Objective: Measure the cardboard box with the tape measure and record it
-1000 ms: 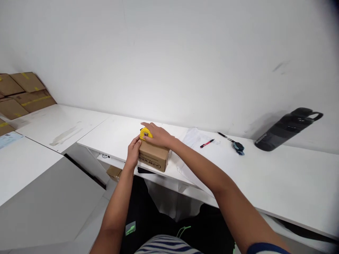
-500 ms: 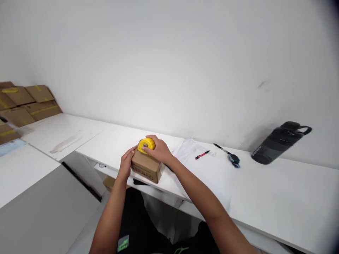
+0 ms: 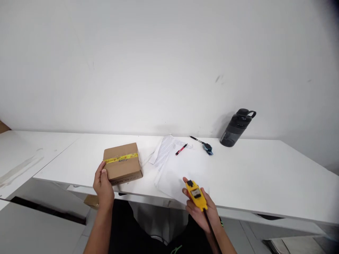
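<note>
A brown cardboard box (image 3: 122,169) with a strip of yellow tape across its top sits on the white table near the front edge. My left hand (image 3: 104,185) grips the box's left side, thumb over the near corner and fingers along the side. In my right hand (image 3: 202,208) lies a yellow tape measure (image 3: 196,194), its black strap hanging down over the wrist. The fingers are curled around its case, at the table's front edge, to the right of the box and apart from it.
White paper sheets (image 3: 180,173) lie mid-table with a red pen (image 3: 181,149) on them. Behind are a black pen (image 3: 196,139) and a small crumpled blue item (image 3: 208,148). A dark water bottle (image 3: 235,129) leans tilted near the wall. A smaller box (image 3: 91,200) shows below the table.
My right hand has lifted the tape measure off the box and carried it right, toward me. My left hand stays at the box, whose taped top now shows. The view has turned right.
</note>
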A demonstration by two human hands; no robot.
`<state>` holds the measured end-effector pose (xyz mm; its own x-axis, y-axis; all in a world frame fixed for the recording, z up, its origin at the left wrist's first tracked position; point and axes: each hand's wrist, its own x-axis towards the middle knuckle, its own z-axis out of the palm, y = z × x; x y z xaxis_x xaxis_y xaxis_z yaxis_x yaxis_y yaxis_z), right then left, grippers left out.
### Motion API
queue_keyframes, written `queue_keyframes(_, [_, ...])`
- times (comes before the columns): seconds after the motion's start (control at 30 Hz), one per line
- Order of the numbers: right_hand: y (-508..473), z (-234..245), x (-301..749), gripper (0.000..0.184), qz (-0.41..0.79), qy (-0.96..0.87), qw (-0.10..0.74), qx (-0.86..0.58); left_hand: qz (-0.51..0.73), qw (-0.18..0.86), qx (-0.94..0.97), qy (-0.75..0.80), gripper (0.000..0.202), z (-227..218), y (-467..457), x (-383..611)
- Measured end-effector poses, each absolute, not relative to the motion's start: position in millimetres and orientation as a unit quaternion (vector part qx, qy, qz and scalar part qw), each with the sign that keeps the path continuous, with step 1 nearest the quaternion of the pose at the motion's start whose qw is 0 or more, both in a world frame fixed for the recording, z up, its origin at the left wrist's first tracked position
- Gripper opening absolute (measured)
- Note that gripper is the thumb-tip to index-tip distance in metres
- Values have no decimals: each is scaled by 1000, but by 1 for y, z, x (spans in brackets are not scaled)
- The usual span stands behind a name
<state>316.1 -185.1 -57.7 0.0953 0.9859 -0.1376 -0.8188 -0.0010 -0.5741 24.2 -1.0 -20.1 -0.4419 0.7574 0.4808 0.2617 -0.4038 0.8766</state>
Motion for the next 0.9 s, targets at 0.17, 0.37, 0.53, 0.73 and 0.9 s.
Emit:
queue_keyframes(0.17, [-225, -68, 314, 56, 646, -134, 695, -285, 666, 101, 490, 554, 36, -23, 24, 32])
queue_keyframes(0.37, [-226, -46, 345, 83, 496, -248, 679, -481, 653, 64, 473, 588, 37, 7, 84, 52])
queue_keyframes(0.53, [-202, -61, 404, 88, 198, -244, 577, -754, 635, 20, 509, 581, 48, 18, 94, 95])
queue_keyframes(0.73, [-184, -84, 442, 70, 12, -236, 401, -885, 373, 139, 866, 303, 38, -22, 46, 171])
queue_keyframes(0.9, [-169, -87, 460, 65, 0, -237, 297, -925, 129, 187, 946, 232, 52, -44, 54, 225])
